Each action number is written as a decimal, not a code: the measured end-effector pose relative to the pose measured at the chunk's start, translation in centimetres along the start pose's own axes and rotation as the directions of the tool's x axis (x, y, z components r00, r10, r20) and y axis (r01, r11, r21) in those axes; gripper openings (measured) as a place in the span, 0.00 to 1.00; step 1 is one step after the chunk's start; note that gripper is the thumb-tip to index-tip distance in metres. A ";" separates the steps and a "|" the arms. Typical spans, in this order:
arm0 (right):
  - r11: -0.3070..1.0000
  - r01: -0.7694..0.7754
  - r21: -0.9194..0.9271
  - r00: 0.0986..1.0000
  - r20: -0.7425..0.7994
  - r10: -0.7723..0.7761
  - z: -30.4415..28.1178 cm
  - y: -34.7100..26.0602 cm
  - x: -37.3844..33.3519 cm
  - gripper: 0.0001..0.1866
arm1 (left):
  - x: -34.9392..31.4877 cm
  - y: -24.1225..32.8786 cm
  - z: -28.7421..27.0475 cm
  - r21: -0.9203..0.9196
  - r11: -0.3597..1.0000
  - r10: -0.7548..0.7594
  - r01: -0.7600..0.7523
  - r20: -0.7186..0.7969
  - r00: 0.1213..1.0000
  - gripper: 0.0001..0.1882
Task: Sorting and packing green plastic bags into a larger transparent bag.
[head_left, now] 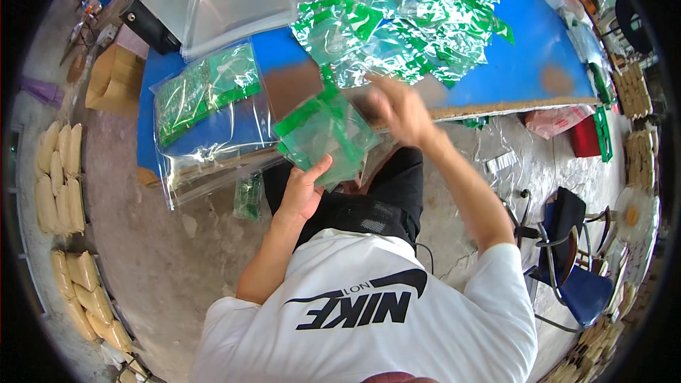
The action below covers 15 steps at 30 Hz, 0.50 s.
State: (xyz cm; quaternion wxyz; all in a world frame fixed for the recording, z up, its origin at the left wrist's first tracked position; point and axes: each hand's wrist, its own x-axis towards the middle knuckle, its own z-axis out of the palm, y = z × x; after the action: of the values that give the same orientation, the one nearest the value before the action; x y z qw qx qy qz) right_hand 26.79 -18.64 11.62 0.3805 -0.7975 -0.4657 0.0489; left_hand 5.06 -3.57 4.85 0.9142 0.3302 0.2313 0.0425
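My left hand point(305, 191) grips a stack of clear plastic bags with green edges point(323, 138) by its lower corner, thumb on top, in front of the table edge. Just right of the stack is my right hand point(401, 110), smeared by motion, so its fingers cannot be read. Beyond both hands lies a loose heap of shiny clear-and-green bags point(418, 21). To the left, a large clear plastic bag point(220, 149) lies on the table and hangs over the front edge, with a neat bundle of green-edged bags point(209, 92) in it.
The blue table point(525, 71) has a worn front edge. A translucent plastic bin point(245, 0) stands at its back left, beside a black object point(149, 25). An open cardboard box point(113, 78) sits left of the table. Right, on the floor, is a blue-seated chair point(585, 294).
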 end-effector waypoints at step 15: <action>0.918 0.365 -0.156 0.931 0.063 -0.359 2.8 -0.6 -3.3 0.25 | -3.8 1.3 -4.5 -0.228 0.965 -0.117 0.126 0.053 0.992 0.26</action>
State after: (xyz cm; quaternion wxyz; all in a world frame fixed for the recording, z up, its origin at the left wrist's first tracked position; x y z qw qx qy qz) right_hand 23.26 -19.46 9.11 0.3079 -0.7255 -0.6137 -0.0476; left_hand -0.21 -0.81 4.15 0.9516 0.2074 0.2268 0.0064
